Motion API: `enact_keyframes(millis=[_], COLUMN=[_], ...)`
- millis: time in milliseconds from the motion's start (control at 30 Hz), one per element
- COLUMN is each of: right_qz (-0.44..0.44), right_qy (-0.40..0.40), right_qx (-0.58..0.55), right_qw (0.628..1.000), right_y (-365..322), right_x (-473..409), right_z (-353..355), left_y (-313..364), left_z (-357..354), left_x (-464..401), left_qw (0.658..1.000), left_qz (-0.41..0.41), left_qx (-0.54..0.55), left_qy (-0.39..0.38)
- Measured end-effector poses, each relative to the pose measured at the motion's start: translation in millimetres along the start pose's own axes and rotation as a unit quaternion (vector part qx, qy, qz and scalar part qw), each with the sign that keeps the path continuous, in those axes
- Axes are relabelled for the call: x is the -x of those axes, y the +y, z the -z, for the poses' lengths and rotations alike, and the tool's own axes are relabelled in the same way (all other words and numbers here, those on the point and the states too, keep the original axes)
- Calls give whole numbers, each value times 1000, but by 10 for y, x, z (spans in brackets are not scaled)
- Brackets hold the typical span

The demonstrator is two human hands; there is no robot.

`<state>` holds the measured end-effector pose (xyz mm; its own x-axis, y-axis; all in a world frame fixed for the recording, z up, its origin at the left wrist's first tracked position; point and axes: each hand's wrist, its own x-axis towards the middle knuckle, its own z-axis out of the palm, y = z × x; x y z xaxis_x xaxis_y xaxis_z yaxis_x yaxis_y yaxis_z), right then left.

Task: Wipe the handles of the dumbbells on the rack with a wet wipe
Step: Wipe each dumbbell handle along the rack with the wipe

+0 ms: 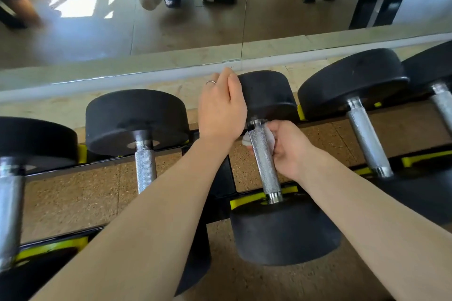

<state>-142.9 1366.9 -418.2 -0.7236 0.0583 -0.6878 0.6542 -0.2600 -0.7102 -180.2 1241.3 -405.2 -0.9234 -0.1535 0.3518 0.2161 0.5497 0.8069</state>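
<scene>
Steadying the far head [267,95] at twelve o'clock, the left hand [221,110] rests open while the right hand [286,146] closes its grip, pressing the wet wipe [269,135] around the handle [265,161].

The scene is evenly and brightly lit by soft daylight, and only faint shadows are cast beneath the dumbbell heads [137,115] onto the cork-patterned floor [73,193]. A strong white glare patch is seen in the mirror [97,19] at upper left, where a window is reflected off the glossy floor, and small highlights are carried along the knurled steel handles [265,166]. Wide-angle distortion is evident, with straight lines bowed toward the edges, and the left edge and the mirrored reflections are rendered softer and slightly blurred, while the centre is kept sharp.
</scene>
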Motion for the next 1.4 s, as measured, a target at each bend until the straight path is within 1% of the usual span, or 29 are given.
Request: enact_keyframes(millis=[67,100,133,167,200,233,267,300,333,367,400,433,467,500,567,600,667,767,900,1067,1133,1267,1300,1367,1400], right_qz=[15,40,90,172,278,374,431,443,432,413,397,385,361,330,275,263,241,211,157,41,20,29,35,43,46], right_qy=[27,48,74,103,125,121,84,23,-42,-87,-113,-128,-140,-155,-183,-193,-204,-181,-146,-161,-159,-138,-139,-153,-160], right_qx=[6,14,45,125,239,361,467,559,636,698,740,761,777,788,792,783,754,714,693,648,649,694,690,658,648], right_qw=[1000,998,992,972,922,846,768,700,638,578,532,507,497,496,513,530,577,642,689,744,744,706,709,736,743], right_y=[30,50,70,83,90,78,66,69,89,129,169,182,178,161,118,107,82,17,-37,-53,-32,78,81,31,-7], right_x=[31,49,73,114,160,231,304,359,394,425,448,478,491,513,577,605,659,701,635,464,365,244,264,351,412], right_z=[-17,-19,-8,16,43,65,73,67,62,56,50,49,62,76,104,124,206,440,702,721,687,576,568,598,621], left_y=[-1,-1,-2,-5,-13,-18,-21,-20,-17,-13,-12,-14,-14,-18,-21,-21,-20,-21,-7,3,7,2,0,-4,-6], left_z=[-3,-6,-12,-14,-15,-21,-27,-22,-17,-14,-8,-5,-4,-3,6,7,5,4,-4,0,1,1,4,6,5], left_x=[-2,2,3,3,1,-4,-4,-3,-6,-1,1,1,4,6,6,2,0,-3,11,16,18,14,15,10,10], left_qw=[1000,1000,1000,1000,1000,1000,1000,1000,1000,1000,1000,1000,1000,1000,1000,1000,1000,1000,1000,1000,1000,1000,1000,1000,1000], left_qz=[-1,-2,-3,-4,-5,-7,-6,-5,-3,-3,-4,-3,-1,2,2,1,3,8,7,7,7,8,9,8,8], left_qx=[-3,-4,-3,-3,-2,-2,-4,-8,-10,-12,-12,-13,-15,-17,-14,-12,-13,-9,-3,2,-3,-5,-7,-13,-15], left_qy=[3,6,8,10,12,14,16,15,14,13,12,11,10,11,11,11,13,10,9,4,5,5,4,6,8])
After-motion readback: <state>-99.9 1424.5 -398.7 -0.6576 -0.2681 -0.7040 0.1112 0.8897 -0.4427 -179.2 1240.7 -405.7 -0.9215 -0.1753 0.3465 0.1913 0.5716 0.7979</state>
